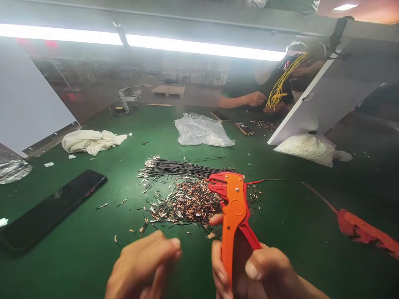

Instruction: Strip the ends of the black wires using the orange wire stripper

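Note:
My right hand point(264, 270) is wrapped round the handles of an orange and red wire stripper point(234, 207), its jaws pointing up and left. My left hand point(143, 261) is curled to the left of the tool, apart from it. Its fingers are bent in, and whatever they may hold is hidden. Beyond the hands lies a heap of short black and copper-coloured wire scraps point(193, 201). Just behind the heap rests a bundle of black wires point(183, 167) with silvery ends at its left.
A dark phone point(56, 207) lies at left on the green table point(124, 191), below a white cloth point(93, 141). Farther back are a clear plastic bag point(202, 131) and a filled bag point(308, 147). A red strip point(364, 230) lies right. Opposite, a co-worker's hand point(255, 99) is near yellow wires point(283, 83).

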`<state>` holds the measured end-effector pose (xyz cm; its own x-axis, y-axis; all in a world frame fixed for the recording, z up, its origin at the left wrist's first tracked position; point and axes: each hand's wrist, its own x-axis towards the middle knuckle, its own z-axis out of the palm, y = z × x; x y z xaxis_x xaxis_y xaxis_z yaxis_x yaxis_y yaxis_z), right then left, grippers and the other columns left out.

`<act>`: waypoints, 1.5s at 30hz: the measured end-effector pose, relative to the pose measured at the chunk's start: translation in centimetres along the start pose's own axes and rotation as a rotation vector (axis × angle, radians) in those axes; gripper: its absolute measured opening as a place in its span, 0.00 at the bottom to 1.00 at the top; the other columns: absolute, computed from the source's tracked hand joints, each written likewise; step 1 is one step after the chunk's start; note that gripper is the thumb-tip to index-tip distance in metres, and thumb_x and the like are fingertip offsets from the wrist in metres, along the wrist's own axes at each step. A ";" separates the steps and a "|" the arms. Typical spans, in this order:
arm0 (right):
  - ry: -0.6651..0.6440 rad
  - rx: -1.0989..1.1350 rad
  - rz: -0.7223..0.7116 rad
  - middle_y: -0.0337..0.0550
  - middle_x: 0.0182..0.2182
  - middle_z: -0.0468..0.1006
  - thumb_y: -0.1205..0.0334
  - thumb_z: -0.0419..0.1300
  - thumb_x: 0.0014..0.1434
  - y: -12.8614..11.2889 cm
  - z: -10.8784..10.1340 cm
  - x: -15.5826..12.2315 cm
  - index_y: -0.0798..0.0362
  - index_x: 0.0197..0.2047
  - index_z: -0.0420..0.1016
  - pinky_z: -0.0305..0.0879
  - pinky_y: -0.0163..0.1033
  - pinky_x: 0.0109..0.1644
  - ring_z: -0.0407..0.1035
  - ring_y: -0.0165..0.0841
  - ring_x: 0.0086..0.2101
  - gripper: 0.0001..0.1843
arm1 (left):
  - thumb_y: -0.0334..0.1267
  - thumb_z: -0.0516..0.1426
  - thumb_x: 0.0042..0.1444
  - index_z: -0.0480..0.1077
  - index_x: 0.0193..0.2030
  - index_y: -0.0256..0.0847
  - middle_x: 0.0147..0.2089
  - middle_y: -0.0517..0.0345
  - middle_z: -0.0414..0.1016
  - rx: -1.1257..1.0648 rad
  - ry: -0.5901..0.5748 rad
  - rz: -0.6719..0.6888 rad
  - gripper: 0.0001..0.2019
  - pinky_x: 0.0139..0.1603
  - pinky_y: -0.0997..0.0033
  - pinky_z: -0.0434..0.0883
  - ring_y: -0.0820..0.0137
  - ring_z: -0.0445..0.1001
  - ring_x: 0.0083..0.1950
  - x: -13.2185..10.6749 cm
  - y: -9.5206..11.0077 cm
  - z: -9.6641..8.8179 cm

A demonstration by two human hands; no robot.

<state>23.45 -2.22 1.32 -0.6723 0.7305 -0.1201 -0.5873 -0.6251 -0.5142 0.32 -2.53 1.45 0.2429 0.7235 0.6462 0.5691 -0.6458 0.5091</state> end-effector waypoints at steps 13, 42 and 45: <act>-0.041 -0.080 0.185 0.39 0.25 0.76 0.52 0.63 0.46 0.6 -0.2 0.0 0.54 0.53 0.69 0.55 0.36 0.33 0.64 0.29 0.24 0.31 | 0.20 0.56 0.55 0.69 0.42 0.39 0.24 0.63 0.69 -0.025 0.163 0.080 0.13 0.23 0.75 0.65 0.75 0.65 0.24 1.8 0.8 1.8; 0.079 0.071 0.068 0.42 0.35 0.76 0.74 0.54 0.33 1.5 -0.3 0.8 0.52 0.47 0.71 0.61 0.36 0.39 0.69 0.33 0.35 0.33 | 0.28 0.46 0.67 0.70 0.28 0.39 0.20 0.65 0.65 0.099 -0.325 0.490 0.18 0.17 0.75 0.59 0.76 0.57 0.17 -0.1 1.8 4.2; 0.088 0.100 0.081 0.41 0.38 0.77 0.77 0.53 0.32 1.5 -0.3 0.7 0.51 0.48 0.71 0.62 0.36 0.43 0.71 0.33 0.39 0.35 | 0.29 0.49 0.66 0.66 0.24 0.41 0.19 0.65 0.63 0.080 -0.380 0.486 0.18 0.20 0.75 0.61 0.76 0.56 0.19 -0.6 1.5 4.2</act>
<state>22.22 -2.59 0.21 -0.6797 0.6952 -0.2339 -0.5776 -0.7038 -0.4135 4.34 -2.92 -0.58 0.7434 0.3972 0.5381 0.3768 -0.9134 0.1537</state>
